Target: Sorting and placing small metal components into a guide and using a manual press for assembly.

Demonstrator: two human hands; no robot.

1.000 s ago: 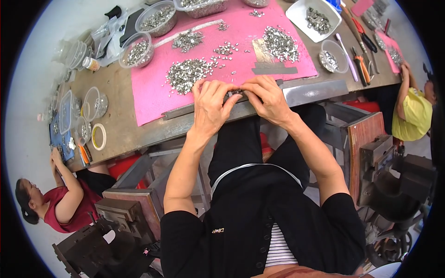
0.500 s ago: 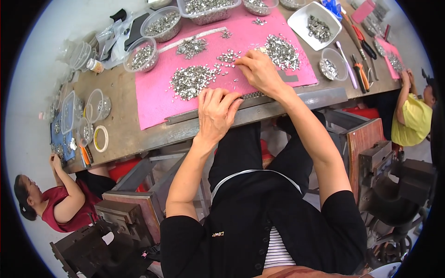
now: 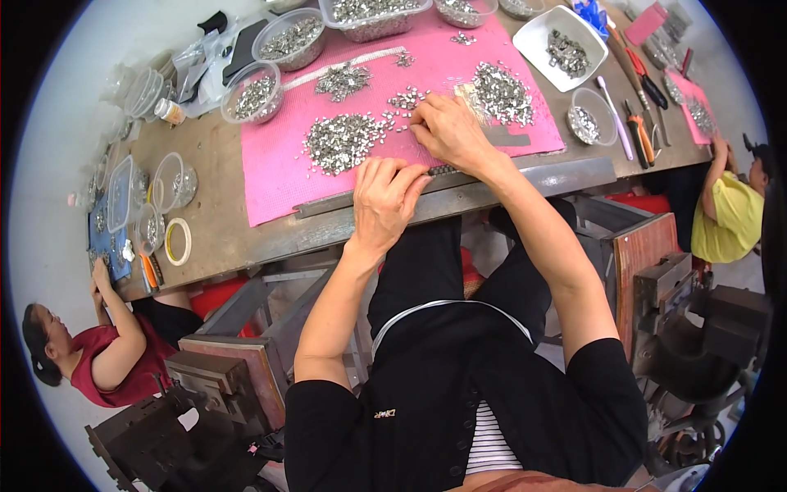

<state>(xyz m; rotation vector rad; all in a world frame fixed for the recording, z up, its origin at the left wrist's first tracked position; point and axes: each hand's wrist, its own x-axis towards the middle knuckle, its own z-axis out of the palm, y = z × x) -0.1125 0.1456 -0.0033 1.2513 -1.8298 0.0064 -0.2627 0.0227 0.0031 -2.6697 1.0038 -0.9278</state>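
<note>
Hands sorted small metal parts on a pink mat.
The right hand [image 3: 447, 131], fingers curled, pinched at parts [image 3: 402, 102] mid-mat [image 3: 270, 176]. At its seven o'clock, the left hand [image 3: 385, 201] lay fingers-bent on a metal bar [image 3: 557, 176]; grip unclear. Bowls [image 3: 254, 94] stood at ten o'clock.

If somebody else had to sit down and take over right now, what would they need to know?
Left hand: resting at the near edge of the pink mat, fingers on a thin dark strip; grip unclear.
Right hand: reaching onto the mat, fingertips among loose small metal pieces.
Things: a big pile of metal pieces to the left of the right hand, another pile to its right; bowls of more pieces at the far edge.
Done: cannot tell how many pieces are handled.
Left: large piles still lie loose on the mat.
</note>
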